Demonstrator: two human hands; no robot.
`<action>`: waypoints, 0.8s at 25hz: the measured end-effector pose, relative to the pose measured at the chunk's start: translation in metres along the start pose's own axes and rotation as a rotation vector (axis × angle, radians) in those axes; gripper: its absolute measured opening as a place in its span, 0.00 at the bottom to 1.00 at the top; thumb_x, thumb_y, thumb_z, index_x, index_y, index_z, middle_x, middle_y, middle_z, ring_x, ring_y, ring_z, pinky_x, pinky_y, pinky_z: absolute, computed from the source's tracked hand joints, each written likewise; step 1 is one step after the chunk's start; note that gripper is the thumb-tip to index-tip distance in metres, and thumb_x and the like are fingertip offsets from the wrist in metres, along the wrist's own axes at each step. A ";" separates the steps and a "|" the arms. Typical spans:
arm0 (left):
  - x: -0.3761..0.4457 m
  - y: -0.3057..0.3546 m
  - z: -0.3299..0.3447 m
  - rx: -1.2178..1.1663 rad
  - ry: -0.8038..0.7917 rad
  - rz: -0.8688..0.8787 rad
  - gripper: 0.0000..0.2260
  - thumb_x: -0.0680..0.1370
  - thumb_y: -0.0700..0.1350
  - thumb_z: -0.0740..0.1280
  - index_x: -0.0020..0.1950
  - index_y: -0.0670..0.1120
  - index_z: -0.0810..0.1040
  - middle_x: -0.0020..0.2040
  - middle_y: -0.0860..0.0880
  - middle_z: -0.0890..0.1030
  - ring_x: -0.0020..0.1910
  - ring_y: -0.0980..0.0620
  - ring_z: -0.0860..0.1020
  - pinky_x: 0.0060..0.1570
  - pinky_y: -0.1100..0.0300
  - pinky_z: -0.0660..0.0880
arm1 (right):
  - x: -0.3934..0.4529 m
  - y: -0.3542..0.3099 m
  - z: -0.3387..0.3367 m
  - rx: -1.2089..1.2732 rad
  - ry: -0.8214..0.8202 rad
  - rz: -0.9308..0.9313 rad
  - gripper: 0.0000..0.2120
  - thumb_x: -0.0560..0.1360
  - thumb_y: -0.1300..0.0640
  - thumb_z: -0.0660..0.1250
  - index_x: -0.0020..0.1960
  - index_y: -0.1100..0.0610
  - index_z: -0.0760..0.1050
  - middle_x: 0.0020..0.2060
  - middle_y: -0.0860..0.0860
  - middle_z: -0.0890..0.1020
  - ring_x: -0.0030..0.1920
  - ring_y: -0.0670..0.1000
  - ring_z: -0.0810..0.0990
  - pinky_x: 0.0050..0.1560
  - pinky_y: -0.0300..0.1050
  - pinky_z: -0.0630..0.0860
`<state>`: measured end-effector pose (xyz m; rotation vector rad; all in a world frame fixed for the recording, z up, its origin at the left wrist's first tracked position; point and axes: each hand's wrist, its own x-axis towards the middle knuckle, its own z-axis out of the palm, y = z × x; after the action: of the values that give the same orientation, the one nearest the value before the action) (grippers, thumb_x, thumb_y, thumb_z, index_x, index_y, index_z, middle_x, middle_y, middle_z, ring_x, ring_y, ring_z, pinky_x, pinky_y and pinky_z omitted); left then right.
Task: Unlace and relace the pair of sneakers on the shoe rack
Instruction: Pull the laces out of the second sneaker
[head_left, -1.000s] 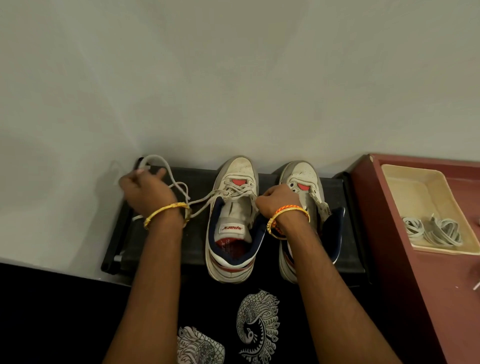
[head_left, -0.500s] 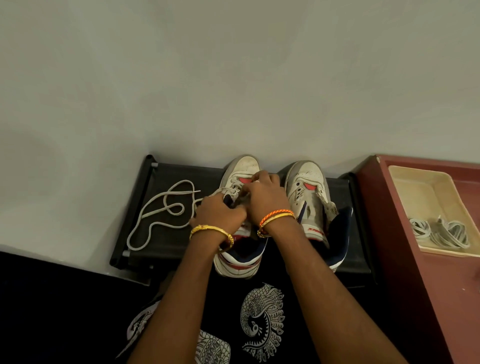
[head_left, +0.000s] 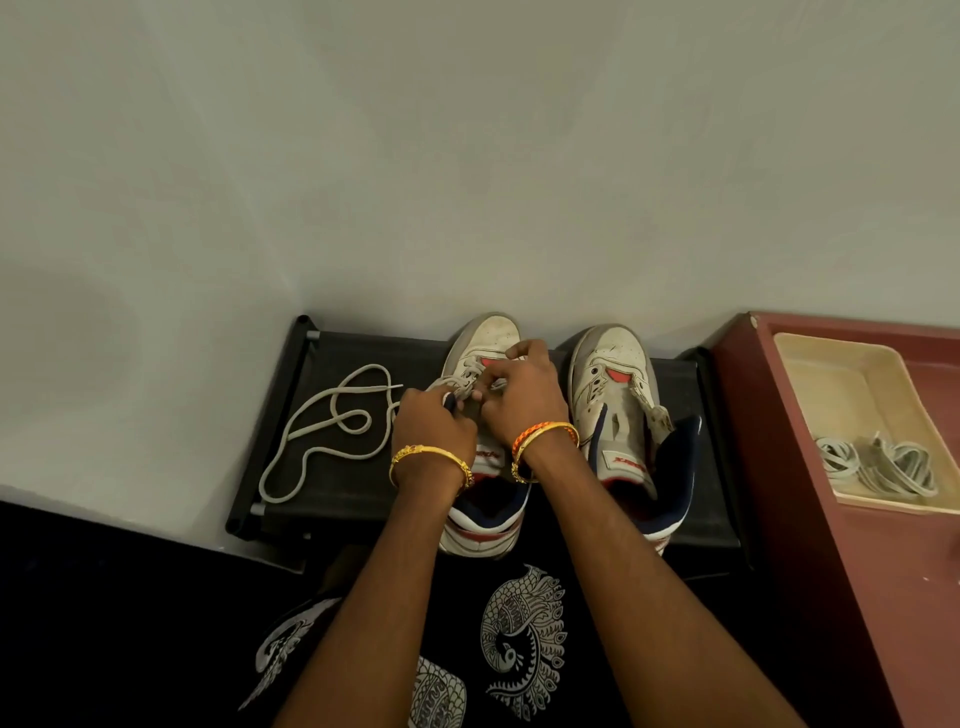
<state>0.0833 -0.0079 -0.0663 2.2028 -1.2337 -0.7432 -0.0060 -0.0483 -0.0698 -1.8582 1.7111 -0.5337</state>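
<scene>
2 white sneakers with navy collars and red accents stand side by side, toes toward the wall, on the black shoe rack (head_left: 322, 499). Both hands work over the left sneaker (head_left: 483, 514), near its toe end. The left hand (head_left: 436, 421) has its fingers curled, pinching the grey lace (head_left: 332, 426) at the eyelets; the rest of that lace trails off to the left and lies in loose loops on the rack's top. The right hand (head_left: 524, 395) sits just beside it, fingers bent down onto the laced part of the same shoe, apparently gripping the lace or tongue there, though exactly what they clamp is hidden. The right sneaker (head_left: 618, 395) stands untouched, its tongue pulled open and no lace showing in its eyelets. To the right, a cream tray (head_left: 810, 374) rests on a maroon surface (head_left: 831, 597) and holds a bundle of grey laces (head_left: 878, 462).
</scene>
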 end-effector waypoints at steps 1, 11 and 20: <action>-0.002 0.001 0.000 -0.002 0.022 0.009 0.13 0.78 0.37 0.62 0.61 0.42 0.78 0.58 0.41 0.74 0.52 0.44 0.76 0.44 0.60 0.68 | 0.000 -0.001 0.001 0.061 0.033 0.018 0.02 0.71 0.60 0.70 0.42 0.57 0.82 0.59 0.54 0.67 0.59 0.55 0.70 0.55 0.49 0.74; 0.001 -0.005 0.000 -0.078 0.108 -0.033 0.11 0.79 0.39 0.61 0.57 0.39 0.79 0.57 0.41 0.77 0.52 0.45 0.77 0.44 0.62 0.68 | 0.024 0.020 -0.012 0.517 0.412 0.451 0.04 0.70 0.61 0.64 0.36 0.58 0.74 0.47 0.57 0.78 0.41 0.58 0.80 0.49 0.55 0.80; -0.001 -0.002 -0.006 -0.120 0.043 -0.005 0.09 0.78 0.38 0.62 0.55 0.40 0.80 0.57 0.42 0.76 0.52 0.45 0.77 0.45 0.61 0.68 | 0.008 -0.005 -0.023 -0.073 0.047 -0.116 0.11 0.72 0.54 0.63 0.52 0.54 0.78 0.48 0.52 0.82 0.54 0.58 0.76 0.60 0.53 0.70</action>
<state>0.0882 -0.0050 -0.0630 2.1142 -1.1328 -0.7483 -0.0154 -0.0586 -0.0494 -2.0218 1.6805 -0.5720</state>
